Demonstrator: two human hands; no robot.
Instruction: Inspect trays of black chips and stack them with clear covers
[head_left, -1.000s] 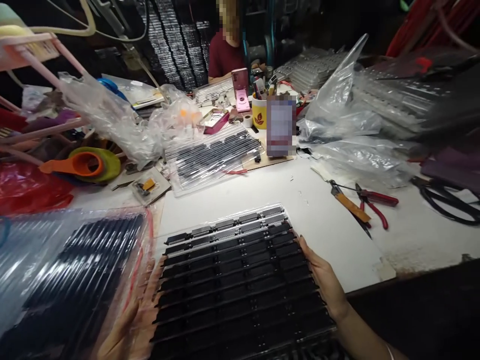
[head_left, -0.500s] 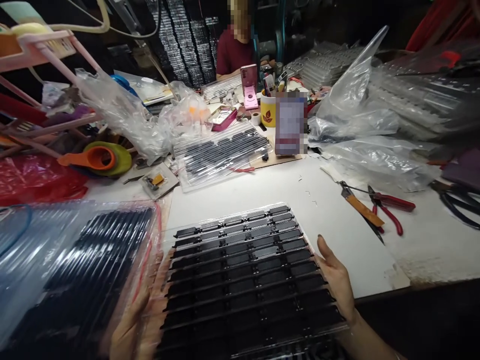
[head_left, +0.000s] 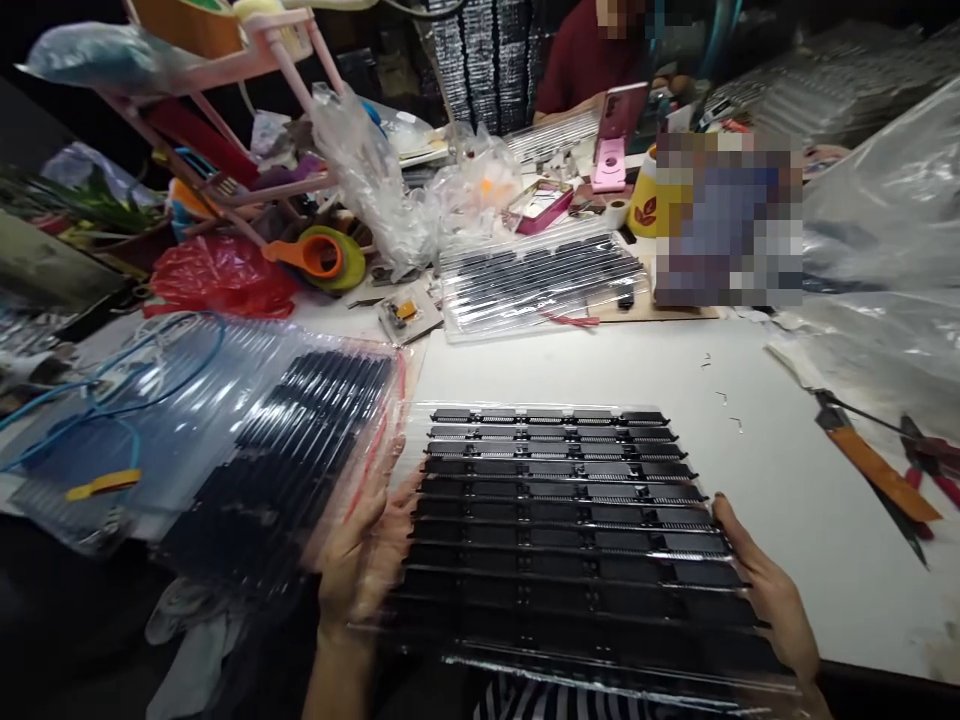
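A clear plastic tray (head_left: 409, 412) filled with rows of black, comb-edged electronic parts (head_left: 555, 500) lies between my hands at the table's near edge. My left hand (head_left: 375, 540) grips its left side, fingers partly seen through the clear plastic. Along the right edge, my right hand (head_left: 772, 590) is closed on the tray with the thumb on top; its other fingers are hidden beneath. Just left of my left hand, a second plastic-covered stack of trays (head_left: 300, 440) holds similar black parts.
Another filled tray (head_left: 540, 280) lies at the back. Orange-handled cutter (head_left: 877, 470) and red-handled pliers (head_left: 930, 460) rest at right. Blue cable (head_left: 135, 390) crosses the left. A pink rack (head_left: 217, 80), plastic bags (head_left: 367, 170) and a yellow mug (head_left: 649, 200) stand behind. A person (head_left: 585, 60) sits opposite.
The view has swung left, so the surroundings appear shifted right. Both hands still hold the tray, which now looks more level across the view.
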